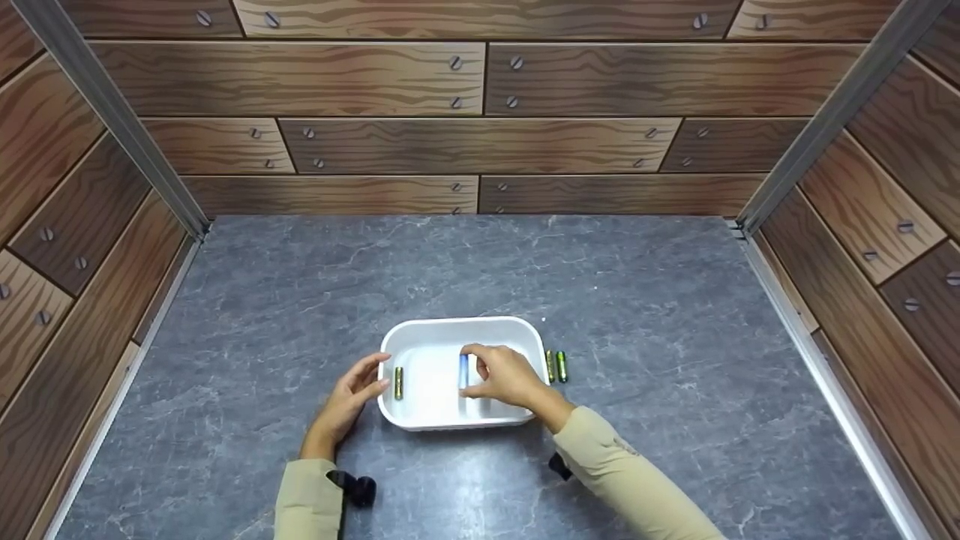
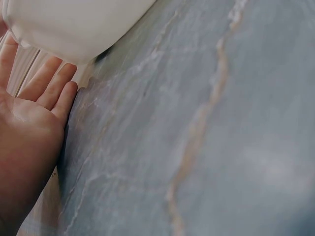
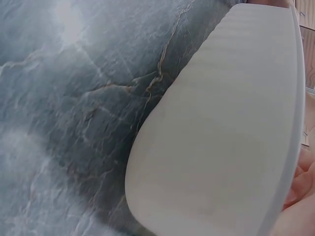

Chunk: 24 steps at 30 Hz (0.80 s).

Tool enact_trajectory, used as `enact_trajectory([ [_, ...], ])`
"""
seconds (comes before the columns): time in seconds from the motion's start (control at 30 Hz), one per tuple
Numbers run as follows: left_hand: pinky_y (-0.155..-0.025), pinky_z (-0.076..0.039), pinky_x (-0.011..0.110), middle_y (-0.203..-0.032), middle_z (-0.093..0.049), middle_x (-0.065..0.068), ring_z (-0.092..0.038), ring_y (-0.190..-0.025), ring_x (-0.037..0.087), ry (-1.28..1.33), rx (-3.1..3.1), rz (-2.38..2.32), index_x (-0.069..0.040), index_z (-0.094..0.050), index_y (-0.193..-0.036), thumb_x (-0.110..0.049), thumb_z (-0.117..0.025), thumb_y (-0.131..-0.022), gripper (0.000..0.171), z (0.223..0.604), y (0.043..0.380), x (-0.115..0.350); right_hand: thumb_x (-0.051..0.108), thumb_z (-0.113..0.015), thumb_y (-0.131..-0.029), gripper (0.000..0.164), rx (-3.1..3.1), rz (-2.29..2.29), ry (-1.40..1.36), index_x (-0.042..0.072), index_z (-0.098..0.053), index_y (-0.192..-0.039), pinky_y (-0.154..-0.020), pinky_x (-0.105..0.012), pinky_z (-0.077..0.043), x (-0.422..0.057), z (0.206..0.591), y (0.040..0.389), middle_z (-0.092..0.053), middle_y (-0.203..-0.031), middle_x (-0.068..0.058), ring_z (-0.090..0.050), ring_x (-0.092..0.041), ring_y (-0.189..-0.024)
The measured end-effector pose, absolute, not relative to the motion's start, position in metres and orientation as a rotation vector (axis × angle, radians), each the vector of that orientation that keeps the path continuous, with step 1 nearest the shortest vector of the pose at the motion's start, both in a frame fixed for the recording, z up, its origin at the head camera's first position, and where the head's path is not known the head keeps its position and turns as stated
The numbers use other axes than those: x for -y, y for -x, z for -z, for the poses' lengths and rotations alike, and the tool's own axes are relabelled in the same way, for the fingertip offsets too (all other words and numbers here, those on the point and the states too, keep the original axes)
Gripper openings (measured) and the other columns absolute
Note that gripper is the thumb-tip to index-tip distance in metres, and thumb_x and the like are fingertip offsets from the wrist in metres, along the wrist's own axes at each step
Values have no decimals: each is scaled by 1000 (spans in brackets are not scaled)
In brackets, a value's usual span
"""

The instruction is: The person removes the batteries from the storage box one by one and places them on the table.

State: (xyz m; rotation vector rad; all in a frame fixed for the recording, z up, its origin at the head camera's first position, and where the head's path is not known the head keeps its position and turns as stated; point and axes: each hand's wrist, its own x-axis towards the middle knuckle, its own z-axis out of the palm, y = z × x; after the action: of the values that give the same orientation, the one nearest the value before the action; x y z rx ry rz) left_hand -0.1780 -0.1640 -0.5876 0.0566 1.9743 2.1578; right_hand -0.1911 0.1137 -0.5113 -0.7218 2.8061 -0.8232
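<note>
A white tray (image 1: 427, 421) stands on the table. Within it, near the left end, a green-gold battery (image 1: 398, 383) lies lengthwise away from me. My right hand (image 1: 510, 377) is over the tray's right half and pinches a blue battery (image 1: 463, 372) by its two ends, between thumb and fingertip. At the left end, my left hand (image 1: 350, 396) has its extended fingers and thumb at the rim. In the left wrist view, the fingers (image 2: 53, 93) are stretched out against the tray wall (image 2: 74, 29). The tray's side (image 3: 211, 132) hides most of the right hand in the right wrist view.
Just outside the tray's right end, two more batteries, a gold one (image 1: 550, 366) and a green one (image 1: 562, 367), lie side by side on the grey marbled table (image 1: 375, 262). Wood-patterned panels (image 1: 480, 142) enclose the table at the back and both sides.
</note>
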Motion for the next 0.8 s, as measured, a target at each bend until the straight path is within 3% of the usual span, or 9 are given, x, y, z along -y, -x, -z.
enact_trajectory([
  [0.23, -98, -40, 9, -150, -40, 24, -34, -144, 37, -53, -1988, -2144, 6, -44, -137, 1, -60, -90, 50, 588, 178, 164, 31, -84, -72, 55, -2822, 822, 711, 11, -63, -118, -57, -19, -29, -122, 510, 188, -48, -65, 8, -34, -5, -57],
  [0.8, -98, -39, 8, -151, -39, 24, -33, -144, 36, -49, -1984, -2143, 6, -44, -136, 1, -59, -89, 49, 588, 178, 164, 28, -84, -71, 54, -2816, 941, 663, 9, -63, -117, -53, -15, -27, -147, 508, 187, -48, -65, 7, -33, -1, -55],
])
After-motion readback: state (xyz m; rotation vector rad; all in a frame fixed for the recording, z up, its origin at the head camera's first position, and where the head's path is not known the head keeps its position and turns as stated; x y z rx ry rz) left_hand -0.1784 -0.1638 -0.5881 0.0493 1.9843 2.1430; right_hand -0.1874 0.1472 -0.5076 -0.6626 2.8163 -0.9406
